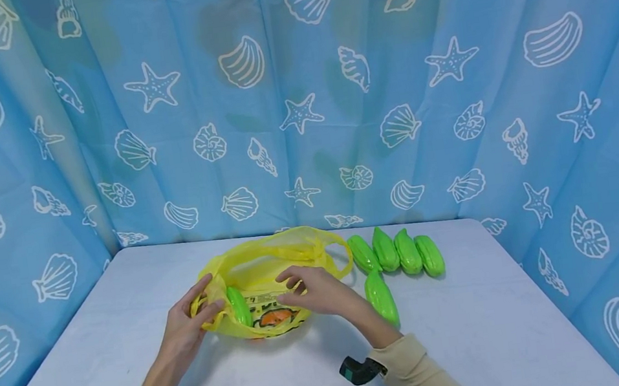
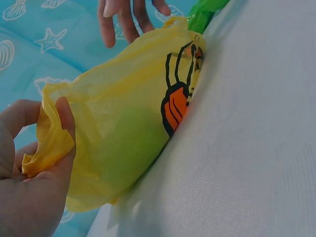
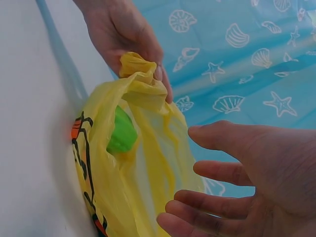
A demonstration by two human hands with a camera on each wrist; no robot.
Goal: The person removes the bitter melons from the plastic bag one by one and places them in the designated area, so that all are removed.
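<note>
A thin yellow plastic bag with black and orange print lies on the table, its mouth spread wide. My left hand grips the bag's left edge, the gathered plastic pinched between thumb and fingers in the left wrist view. Inside, near that hand, sits a shiny green packet, which shows through the plastic in the left wrist view. Over the right side of the bag's mouth is my right hand, its fingers loosely bent with nothing between them.
To the right of the bag, several green packets stand in a row on the white table. One more green packet lies in front of them, partly behind the right forearm. A blue shell-print curtain encloses the table at the back and sides.
</note>
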